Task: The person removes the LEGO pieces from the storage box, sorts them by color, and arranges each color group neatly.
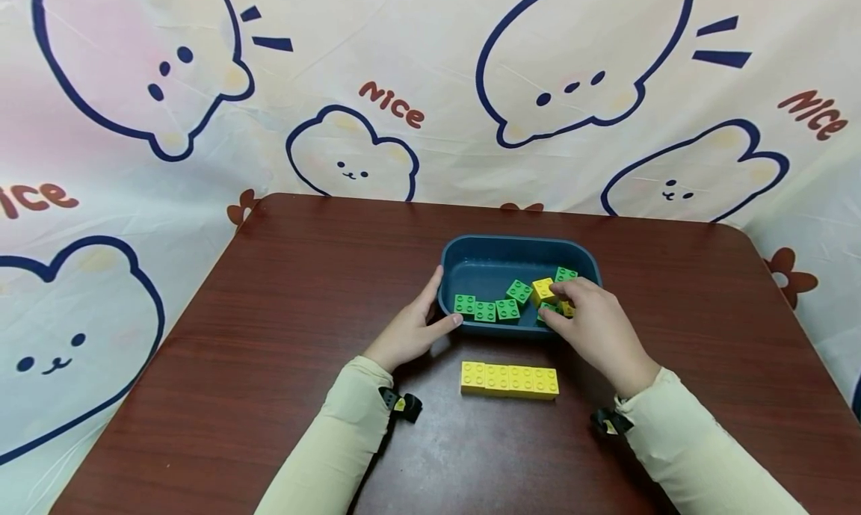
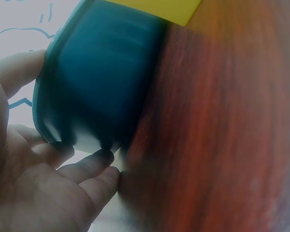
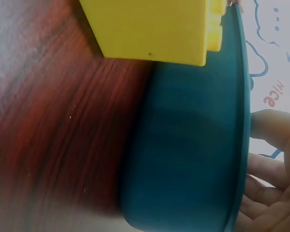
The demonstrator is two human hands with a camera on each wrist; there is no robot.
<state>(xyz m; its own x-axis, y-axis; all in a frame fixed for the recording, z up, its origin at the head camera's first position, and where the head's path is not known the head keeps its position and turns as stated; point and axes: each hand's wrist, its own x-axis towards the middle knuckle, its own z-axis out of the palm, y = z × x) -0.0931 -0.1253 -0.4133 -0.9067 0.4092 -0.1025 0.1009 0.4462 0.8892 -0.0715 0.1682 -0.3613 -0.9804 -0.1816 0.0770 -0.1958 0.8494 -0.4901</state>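
Observation:
A dark blue tray (image 1: 484, 247) on the table holds several green bricks (image 1: 507, 309) and a few yellow ones. My left hand (image 1: 407, 331) rests on the tray's left front corner, thumb at the front rim and index finger along the side. In the left wrist view its fingertips touch the outer wall. My right hand (image 1: 597, 331) reaches over the right front rim, thumb and index finger apart. Its index fingertip is right by a yellow brick (image 1: 542, 291), its thumb by a green one; other fingers are hidden. A joined row of yellow bricks (image 1: 509, 380) lies in front of the tray.
The brown wooden table (image 1: 309, 291) runs back to a cartoon-printed cloth (image 1: 444, 156), which also hangs at the sides. Each wrist wears a small black strapped device, the left one (image 1: 401, 404) close to the yellow row.

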